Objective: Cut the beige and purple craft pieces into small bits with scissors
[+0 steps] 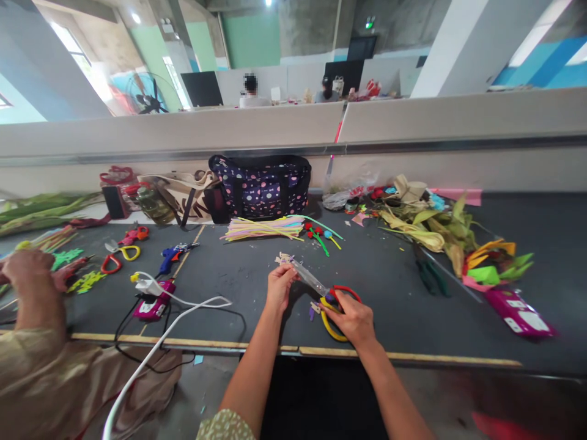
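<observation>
My left hand (279, 286) is closed on the end of a pale strip of dried leaf (288, 259), pinching it just above the dark table (389, 287). My right hand (352, 318) grips red and yellow handled scissors (337, 308), whose blades (312, 278) point up and left towards the strip. Small scraps of cut material lie under both hands.
A bundle of pastel straws (263, 228) and a dotted bag (261, 185) lie behind. Dried leaves (431, 226) and coloured foam pieces (493, 263) pile at the right. A glue gun (172, 253), more scissors (120, 256) and a white cable (183, 308) sit left, near another person's hand (27, 275).
</observation>
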The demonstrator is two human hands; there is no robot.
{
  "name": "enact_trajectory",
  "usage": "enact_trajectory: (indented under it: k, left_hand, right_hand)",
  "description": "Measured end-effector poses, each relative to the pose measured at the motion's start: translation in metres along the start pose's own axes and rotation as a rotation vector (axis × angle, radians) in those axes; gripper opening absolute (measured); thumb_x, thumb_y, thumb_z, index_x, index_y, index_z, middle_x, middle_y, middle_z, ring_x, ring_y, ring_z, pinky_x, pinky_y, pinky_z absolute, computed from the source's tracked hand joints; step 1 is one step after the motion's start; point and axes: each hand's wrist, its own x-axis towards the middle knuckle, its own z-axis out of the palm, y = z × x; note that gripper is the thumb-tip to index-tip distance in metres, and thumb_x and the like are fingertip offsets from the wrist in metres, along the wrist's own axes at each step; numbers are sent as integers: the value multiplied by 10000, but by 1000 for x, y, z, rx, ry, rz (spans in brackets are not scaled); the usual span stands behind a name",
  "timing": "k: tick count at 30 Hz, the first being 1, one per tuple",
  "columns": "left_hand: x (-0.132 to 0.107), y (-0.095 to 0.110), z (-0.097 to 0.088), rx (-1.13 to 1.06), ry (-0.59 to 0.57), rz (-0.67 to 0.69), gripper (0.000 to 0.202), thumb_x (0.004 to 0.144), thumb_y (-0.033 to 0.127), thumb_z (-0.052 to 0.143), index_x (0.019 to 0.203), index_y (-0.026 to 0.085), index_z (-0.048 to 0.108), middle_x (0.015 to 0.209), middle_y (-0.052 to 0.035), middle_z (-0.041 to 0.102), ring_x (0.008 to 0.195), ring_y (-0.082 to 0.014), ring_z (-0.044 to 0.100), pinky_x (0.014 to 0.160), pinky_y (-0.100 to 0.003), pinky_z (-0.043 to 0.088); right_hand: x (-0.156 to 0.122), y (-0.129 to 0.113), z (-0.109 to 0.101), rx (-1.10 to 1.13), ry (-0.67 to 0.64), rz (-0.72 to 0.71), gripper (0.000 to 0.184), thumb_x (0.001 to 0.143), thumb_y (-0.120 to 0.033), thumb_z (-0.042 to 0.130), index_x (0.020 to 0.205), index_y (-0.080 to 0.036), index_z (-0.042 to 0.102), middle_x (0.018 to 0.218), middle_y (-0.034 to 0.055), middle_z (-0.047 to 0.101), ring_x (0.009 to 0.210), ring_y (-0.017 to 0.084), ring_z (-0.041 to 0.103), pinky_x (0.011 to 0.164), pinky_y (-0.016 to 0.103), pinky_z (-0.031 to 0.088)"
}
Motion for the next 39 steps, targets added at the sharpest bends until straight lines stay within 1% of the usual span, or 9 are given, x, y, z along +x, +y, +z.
enact_trajectory:
  k: [9,12,15,20,22,26,29,35,39]
  left_hand:
    - [2,0,3,-32,14,-76,194,592,201,809,737,131,702,659,-20,657,545,-98,568,599,-247,487]
    - [2,0,4,-51,9,-102,188,600,196,811,737,135,698,664,-19,656,539,-95,566,616,-253,493]
    - [1,1,5,-63,-17,-113,196,616,209,807,761,140,694,675,-16,654,551,-99,577,660,-269,504]
    - [-1,5,5,-77,-35,-113,226,617,231,816,760,129,674,797,-58,690,630,-115,622,679,-265,516]
    - [-1,5,5,-84,-44,-105,228,631,234,810,772,131,664,795,-58,691,618,-108,618,672,-258,522]
    - [1,2,4,-109,-59,-94,269,638,234,810,833,155,643,742,-22,677,583,-97,610,647,-246,536]
    - [1,2,3,-130,-69,-100,269,631,216,813,813,158,624,736,-12,675,571,-89,606,632,-234,540]
    - [1,4,2,-190,-47,-146,255,640,183,805,819,150,626,717,1,669,576,-79,612,648,-222,539]
    - [2,2,1,-193,-29,-145,246,632,179,807,797,145,627,673,12,649,566,-82,611,645,-226,536]
  right_hand:
    - [-3,4,5,-34,-15,-10,482,844,-617,507,924,-182,697,715,35,695,613,129,622,609,217,405]
    - [-3,5,6,-23,52,22,489,830,-632,518,926,-182,684,712,29,689,602,125,615,611,219,399]
    - [1,4,5,-27,140,98,532,799,-664,531,955,-172,657,699,26,673,606,135,608,601,228,389]
    - [8,-1,1,-104,117,162,609,796,-677,501,1105,-158,577,841,70,655,745,186,609,645,264,403]
    - [8,0,2,-119,123,169,604,815,-655,489,1143,-152,560,841,70,643,754,188,602,658,271,409]
    - [5,2,3,-117,149,106,555,830,-611,509,1127,-148,587,778,48,635,714,167,587,661,255,402]
    - [3,2,2,-114,126,45,530,833,-596,523,1115,-155,606,792,44,646,711,149,584,661,240,393]
    - [2,2,3,-109,77,35,543,806,-613,562,1113,-169,620,792,30,646,712,136,584,647,230,379]
    - [2,2,3,-105,70,17,531,813,-607,555,1115,-175,622,798,33,649,717,136,583,652,231,380]
